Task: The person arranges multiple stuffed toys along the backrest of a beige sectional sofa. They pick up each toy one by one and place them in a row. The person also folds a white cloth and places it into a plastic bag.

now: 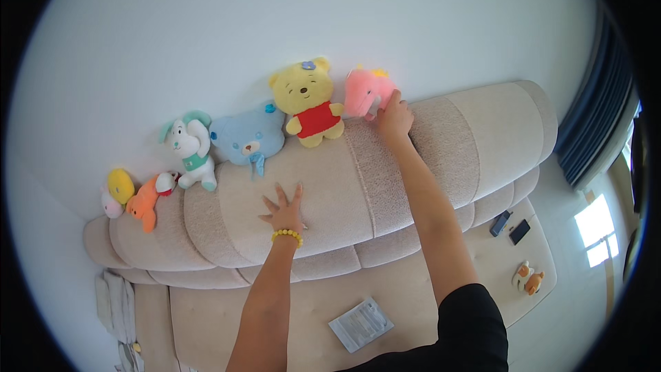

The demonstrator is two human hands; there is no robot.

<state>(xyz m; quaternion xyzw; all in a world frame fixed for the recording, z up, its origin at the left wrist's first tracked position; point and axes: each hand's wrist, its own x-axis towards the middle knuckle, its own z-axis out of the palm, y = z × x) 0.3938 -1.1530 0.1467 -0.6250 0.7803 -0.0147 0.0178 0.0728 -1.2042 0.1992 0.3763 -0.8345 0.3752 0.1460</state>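
My right hand [396,118] grips a pink plush dinosaur [366,92] with yellow spikes at the top of the sofa backrest [320,186], against the wall. Just left of it sits a yellow plush bear [305,94] in a red shirt. Beside that bear leans a light blue plush bear [248,137], then a white and green plush dog [192,150]. Farther left lie an orange plush toy [144,200], a yellow plush toy [121,186] and a pale pink one [111,205]. My left hand [284,213], with a yellow bead bracelet, rests on the backrest with fingers spread, holding nothing.
On the seat lie a flat grey package [361,324], a dark phone [519,232], a small dark blue device [500,223] and a brown and white plush toy [528,279]. Folded cloths [114,307] are at the left armrest. A dark blue curtain [594,108] hangs at right.
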